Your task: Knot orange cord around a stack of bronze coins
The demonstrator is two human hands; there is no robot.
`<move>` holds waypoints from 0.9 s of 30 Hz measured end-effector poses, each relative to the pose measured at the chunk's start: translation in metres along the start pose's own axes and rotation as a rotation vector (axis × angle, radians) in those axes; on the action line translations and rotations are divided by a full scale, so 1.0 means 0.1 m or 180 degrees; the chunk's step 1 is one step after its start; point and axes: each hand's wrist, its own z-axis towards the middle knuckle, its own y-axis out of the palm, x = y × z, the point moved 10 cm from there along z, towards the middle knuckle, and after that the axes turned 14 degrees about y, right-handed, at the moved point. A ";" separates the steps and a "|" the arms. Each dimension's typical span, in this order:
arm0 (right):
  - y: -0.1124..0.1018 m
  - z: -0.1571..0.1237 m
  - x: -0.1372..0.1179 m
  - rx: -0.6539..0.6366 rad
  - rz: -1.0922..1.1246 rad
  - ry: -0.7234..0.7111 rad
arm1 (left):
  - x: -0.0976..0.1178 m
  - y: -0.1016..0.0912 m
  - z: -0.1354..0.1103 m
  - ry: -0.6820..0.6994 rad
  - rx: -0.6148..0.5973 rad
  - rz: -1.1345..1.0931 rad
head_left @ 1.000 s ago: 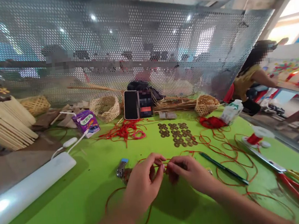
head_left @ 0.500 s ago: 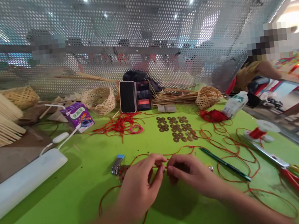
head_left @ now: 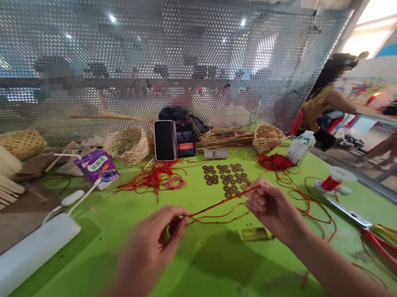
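Note:
A red cord (head_left: 221, 202) runs taut between my two hands, rising slightly to the right. My left hand (head_left: 166, 232) pinches its left end between thumb and fingers, close above the green table (head_left: 212, 279). Held higher, my right hand (head_left: 275, 206) grips the other end, thumb against curled fingers. Below the taut stretch, a slack length of thin red cord hangs in a loop. A yellow-green transparent lighter (head_left: 255, 233) lies partly behind my right wrist. Beyond the hands, several groups of dark round coins (head_left: 228, 179) lie in rows.
Large scissors (head_left: 362, 221) and a spool of red thread (head_left: 331, 182) lie at right. Red cord is heaped (head_left: 155, 176) at centre-left. A white power strip (head_left: 36, 257), purple drink carton (head_left: 97, 167), phone (head_left: 164, 140), baskets (head_left: 126, 146) and a bottle (head_left: 301, 147) surround the work.
My hands have moved apart, the right one up and rightward, pulling the cord straight. The lighter now shows more; the green pen and the nail clipper are out of sight. My view has tilted up.

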 end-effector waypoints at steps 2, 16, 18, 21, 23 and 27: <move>-0.09 0.04 -0.08 0.0120 0.0163 -0.0047 | -0.12 -0.05 -0.04 -0.0216 -0.0020 -0.0060; -0.43 0.10 -0.35 0.0400 0.0662 -0.0346 | -0.55 -0.47 -0.19 -0.0867 0.0148 0.0014; -0.49 0.09 -0.40 0.0508 0.0778 -0.0395 | -0.54 -0.53 -0.20 -0.0915 0.0184 0.0127; -0.57 0.08 -0.44 0.0682 0.0935 -0.0413 | -0.52 -0.59 -0.19 -0.0850 0.0161 0.0195; -0.60 0.07 -0.46 0.0732 0.0922 -0.0403 | -0.51 -0.61 -0.18 -0.0755 0.0125 0.0232; -0.67 0.06 -0.53 0.0819 0.0820 -0.0488 | -0.46 -0.61 -0.19 -0.0595 0.0086 0.0270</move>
